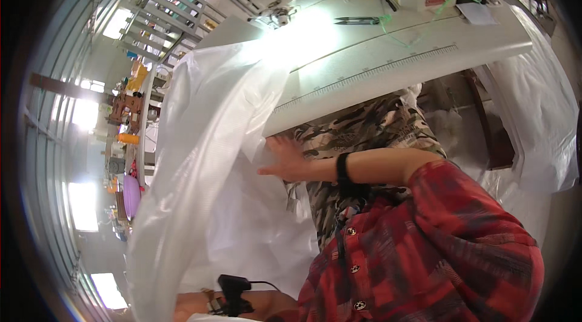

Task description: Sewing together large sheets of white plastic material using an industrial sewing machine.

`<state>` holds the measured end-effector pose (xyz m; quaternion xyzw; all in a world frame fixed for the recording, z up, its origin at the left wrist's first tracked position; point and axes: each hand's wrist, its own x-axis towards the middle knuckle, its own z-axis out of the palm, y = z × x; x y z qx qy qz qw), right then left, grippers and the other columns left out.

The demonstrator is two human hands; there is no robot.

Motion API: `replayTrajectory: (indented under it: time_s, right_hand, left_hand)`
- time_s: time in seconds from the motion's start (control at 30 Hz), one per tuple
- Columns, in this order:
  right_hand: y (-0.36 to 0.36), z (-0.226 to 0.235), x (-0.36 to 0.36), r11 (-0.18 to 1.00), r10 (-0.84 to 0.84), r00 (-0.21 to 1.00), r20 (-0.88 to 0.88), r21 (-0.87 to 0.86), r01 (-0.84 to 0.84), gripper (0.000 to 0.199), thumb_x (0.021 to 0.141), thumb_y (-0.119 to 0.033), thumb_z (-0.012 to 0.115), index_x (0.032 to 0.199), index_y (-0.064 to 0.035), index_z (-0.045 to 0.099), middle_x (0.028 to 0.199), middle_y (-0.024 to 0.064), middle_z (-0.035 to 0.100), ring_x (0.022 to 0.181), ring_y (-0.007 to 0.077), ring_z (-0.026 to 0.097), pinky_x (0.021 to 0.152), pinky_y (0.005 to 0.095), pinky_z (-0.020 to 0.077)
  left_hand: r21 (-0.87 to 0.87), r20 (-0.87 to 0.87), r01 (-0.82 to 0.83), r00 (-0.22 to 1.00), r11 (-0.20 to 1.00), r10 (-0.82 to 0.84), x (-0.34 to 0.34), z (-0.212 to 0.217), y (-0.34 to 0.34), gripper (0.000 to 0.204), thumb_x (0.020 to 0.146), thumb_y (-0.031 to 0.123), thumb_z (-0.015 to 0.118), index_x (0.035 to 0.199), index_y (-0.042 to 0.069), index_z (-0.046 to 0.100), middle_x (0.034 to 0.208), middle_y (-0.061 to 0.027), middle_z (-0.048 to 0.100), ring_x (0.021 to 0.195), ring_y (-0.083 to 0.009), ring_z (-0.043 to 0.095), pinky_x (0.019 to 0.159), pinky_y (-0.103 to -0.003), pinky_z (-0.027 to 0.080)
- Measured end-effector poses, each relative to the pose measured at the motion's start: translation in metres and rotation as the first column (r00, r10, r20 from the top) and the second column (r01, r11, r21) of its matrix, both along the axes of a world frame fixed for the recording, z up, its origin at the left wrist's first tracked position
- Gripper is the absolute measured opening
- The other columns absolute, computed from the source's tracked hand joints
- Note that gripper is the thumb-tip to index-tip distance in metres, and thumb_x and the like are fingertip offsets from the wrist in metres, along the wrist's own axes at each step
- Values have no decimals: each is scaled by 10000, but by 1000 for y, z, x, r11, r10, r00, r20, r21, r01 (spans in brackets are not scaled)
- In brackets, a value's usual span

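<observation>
Loosely spread, right hand (288, 159), apparently touching white sheeting (206, 119)

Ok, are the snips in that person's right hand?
No, the snips lie on the sewing table, well apart from the right hand.

The sheet (200, 122) is white, kinda see-through and shiny. It's pretty rumpled, draped in long loose folds from the upper middle of the frame down to the lower left, with more of it billowing around lower center.
</observation>
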<state>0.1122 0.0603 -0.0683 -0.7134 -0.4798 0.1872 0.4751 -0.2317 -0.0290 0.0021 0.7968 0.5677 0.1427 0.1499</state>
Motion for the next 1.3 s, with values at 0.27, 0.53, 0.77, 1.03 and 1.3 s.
replayTrajectory:
  time_s: [0.27, 0.53, 0.77, 1.03, 1.3]
  right_hand:
    - [20, -10, -18, 746, 660, 687, -304, 378, -549, 228, 794, -177, 601, 962, -23, 603, 883, 162, 631, 899, 333, 602, 856, 433, 462]
    - [-67, 37, 37, 39, 946, 66, 316, 93, -995, 240, 763, -117, 617, 972, 1, 622, 913, 120, 653, 796, 269, 623, 724, 382, 517]
    - [-113, 12, 53, 794, 517, 531, -671, 145, -590, 362, 878, -134, 559, 1216, -6, 583, 1050, 78, 635, 923, 168, 596, 800, 308, 501]
    - [-123, 8, 55, 988, 153, 357, -921, 145, -50, 326, 962, -297, 554, 1019, 11, 643, 794, 3, 599, 719, 90, 544, 676, 249, 476]
    - [-148, 48, 68, 894, 439, 646, -625, 230, -385, 345, 938, -321, 586, 864, 3, 677, 683, -57, 551, 619, 36, 463, 550, 240, 390]
  left_hand:
    - [335, -152, -82, 978, 939, 140, -36, 47, 54, 407, 821, 193, 641, 1161, -22, 579, 1088, -233, 609, 1041, -384, 576, 919, -400, 444]
    - [509, -363, -117, 869, 853, 336, -84, 72, 129, 382, 817, 193, 639, 1131, -22, 603, 1049, -227, 628, 1011, -386, 590, 897, -393, 459]
    - [282, -703, -102, 655, 954, 278, -91, 49, 154, 362, 814, 194, 638, 1106, -21, 624, 1015, -221, 645, 985, -388, 602, 878, -386, 471]
    - [-195, 345, 390, 886, 900, -309, 98, 52, 65, 207, 861, 117, 620, 1016, -3, 685, 883, -163, 708, 842, -364, 671, 775, -375, 526]
    - [275, 34, 553, 812, 787, -582, 229, 14, 93, 808, 757, 199, 773, 1408, 10, 335, 1503, -252, 247, 1357, -417, 300, 1079, -470, 313]
